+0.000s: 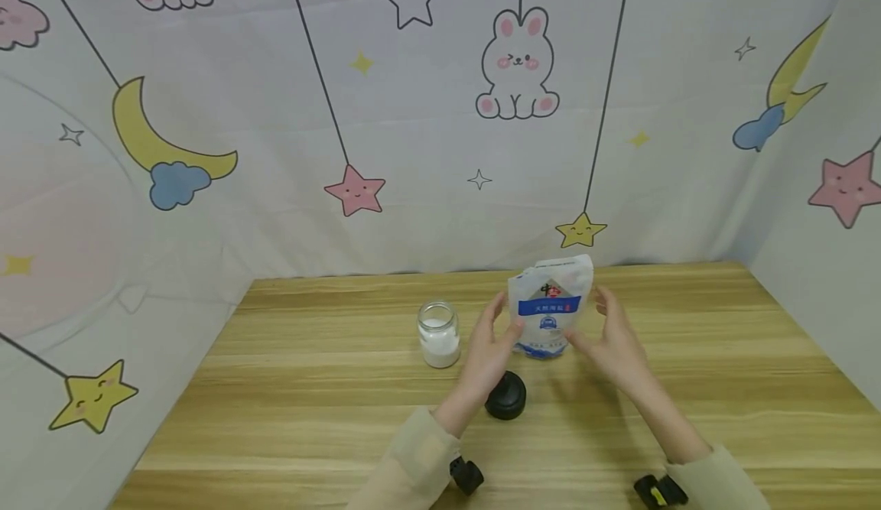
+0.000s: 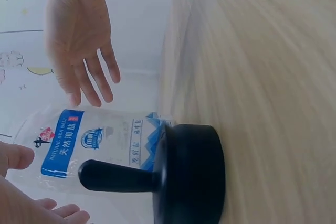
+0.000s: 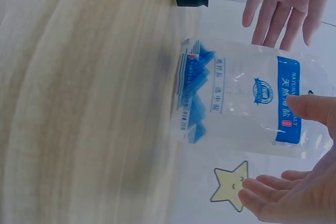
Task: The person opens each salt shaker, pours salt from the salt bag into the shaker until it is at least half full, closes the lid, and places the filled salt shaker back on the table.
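A clear and white sea salt bag (image 1: 548, 319) with a blue label stands upright on the table, its top uneven. My left hand (image 1: 485, 357) is at the bag's left side, fingers extended. On the other side my right hand (image 1: 619, 349) has its fingers spread, and the left wrist view shows a gap between it and the bag. Whether the left fingertips touch the bag I cannot tell. Left of the hands stands a lidless glass jar (image 1: 439, 338) partly filled with white grains. A black lid (image 1: 505, 397) with a knob lies in front of the bag.
The wooden table (image 1: 310, 403) reaches back to a white cloth (image 1: 427, 112) printed with stars, moons and rabbits. Black wrist cameras, left (image 1: 466, 475) and right (image 1: 659, 491), sit at the sleeve cuffs.
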The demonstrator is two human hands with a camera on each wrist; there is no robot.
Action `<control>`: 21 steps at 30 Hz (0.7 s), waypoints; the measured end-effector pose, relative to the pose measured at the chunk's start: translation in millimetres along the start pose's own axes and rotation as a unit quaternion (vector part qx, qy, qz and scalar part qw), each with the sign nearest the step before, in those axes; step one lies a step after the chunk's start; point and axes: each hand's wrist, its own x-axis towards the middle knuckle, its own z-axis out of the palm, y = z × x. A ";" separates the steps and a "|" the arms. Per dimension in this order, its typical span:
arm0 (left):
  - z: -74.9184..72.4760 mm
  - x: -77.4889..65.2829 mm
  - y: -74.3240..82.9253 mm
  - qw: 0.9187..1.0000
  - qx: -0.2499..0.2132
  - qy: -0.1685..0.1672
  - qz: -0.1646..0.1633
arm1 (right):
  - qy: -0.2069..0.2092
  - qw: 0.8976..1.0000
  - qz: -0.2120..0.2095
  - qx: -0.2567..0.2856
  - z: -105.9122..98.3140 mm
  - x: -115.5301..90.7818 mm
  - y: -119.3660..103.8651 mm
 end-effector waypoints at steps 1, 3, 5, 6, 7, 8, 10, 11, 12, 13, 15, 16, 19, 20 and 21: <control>-0.3 -1.4 1.3 1.000 0.007 -0.001 0.004 | 0.000 1.000 0.001 -0.002 -1.3 -1.5 -1.2; -1.1 -4.4 4.4 1.000 0.021 -0.003 0.013 | 0.001 1.000 0.004 -0.012 -4.1 -5.2 -4.2; -2.2 -7.5 7.2 0.999 0.035 -0.008 0.025 | 0.001 1.000 0.004 -0.025 -6.7 -9.6 -7.5; -2.9 -9.0 8.5 0.998 0.043 -0.011 0.032 | 0.002 1.000 0.002 -0.031 -8.0 -12.0 -9.2; -3.5 -10.5 9.6 0.998 0.052 -0.015 0.041 | 0.004 0.999 -0.001 -0.037 -9.1 -14.3 -10.6; -4.3 -12.1 11.1 0.997 0.061 -0.019 0.049 | 0.008 0.999 -0.005 -0.045 -10.3 -16.3 -12.1; -6.2 -15.6 13.1 0.994 0.078 -0.027 0.067 | 0.013 0.998 -0.013 -0.055 -12.0 -20.2 -14.5; -7.3 -17.4 13.9 0.993 0.086 -0.030 0.074 | 0.015 0.998 -0.016 -0.057 -12.6 -21.9 -15.8; -8.4 -19.2 14.8 0.992 0.095 -0.033 0.081 | 0.018 0.998 -0.021 -0.061 -13.1 -23.4 -16.8; -9.7 -21.1 15.5 0.990 0.103 -0.035 0.086 | 0.022 0.997 -0.026 -0.065 -13.3 -24.8 -17.6; -12.6 -25.0 16.6 0.988 0.119 -0.038 0.091 | 0.029 0.996 -0.036 -0.075 -13.2 -27.8 -18.9; -13.9 -26.7 17.0 0.987 0.126 -0.038 0.093 | 0.032 0.996 -0.040 -0.079 -13.1 -29.3 -19.5; -17.7 -32.1 17.7 0.983 0.152 -0.035 0.098 | 0.046 0.993 -0.056 -0.093 -12.7 -33.8 -21.0; -18.9 -33.8 17.9 0.981 0.160 -0.033 0.101 | 0.049 0.992 -0.062 -0.097 -12.4 -35.5 -21.6; -19.8 -35.1 17.9 0.979 0.169 -0.031 0.107 | 0.053 0.991 -0.068 -0.100 -12.0 -37.0 -22.1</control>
